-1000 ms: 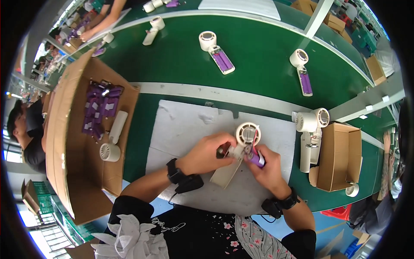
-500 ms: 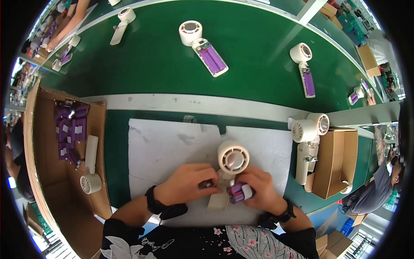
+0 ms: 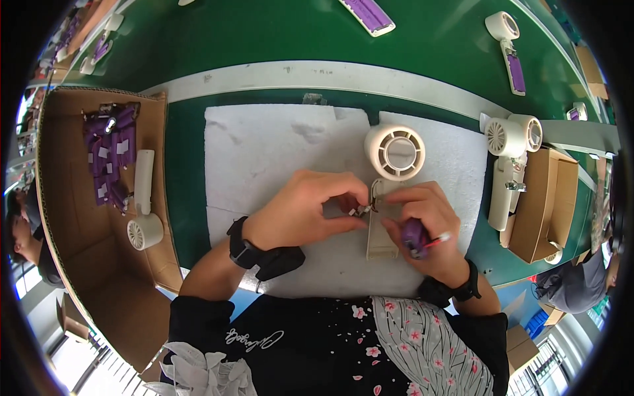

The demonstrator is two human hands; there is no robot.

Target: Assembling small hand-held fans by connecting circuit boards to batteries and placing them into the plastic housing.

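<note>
A white handheld fan (image 3: 396, 153) lies in front of me, its head pointing away and its open handle shell (image 3: 382, 243) towards me. My left hand (image 3: 300, 208) is closed at the left edge of the handle, thumb and fingers around a small circuit board (image 3: 360, 211) with a pale connector. Thin wires (image 3: 376, 188) run from the board up towards the fan head. My right hand (image 3: 429, 224) curls around a purple battery pack (image 3: 415, 237) with a red and white lead sticking out. Its forefinger and thumb reach to the handle's right side near the wires.
White foam sheets (image 3: 264, 152) lie under the fan. To the left, a cardboard box (image 3: 56, 231) holds purple battery packs (image 3: 109, 158) and a fan (image 3: 144, 231). At right are stacked fans (image 3: 505, 138) and a smaller carton (image 3: 545, 211). Beyond a pale rail (image 3: 277, 74), part-built fans lie on the green surface (image 3: 218, 39).
The view has tipped down and closer. My right hand has turned the battery pack into its palm, fingers now at the wires. My left hand has come to the handle with the small board.
</note>
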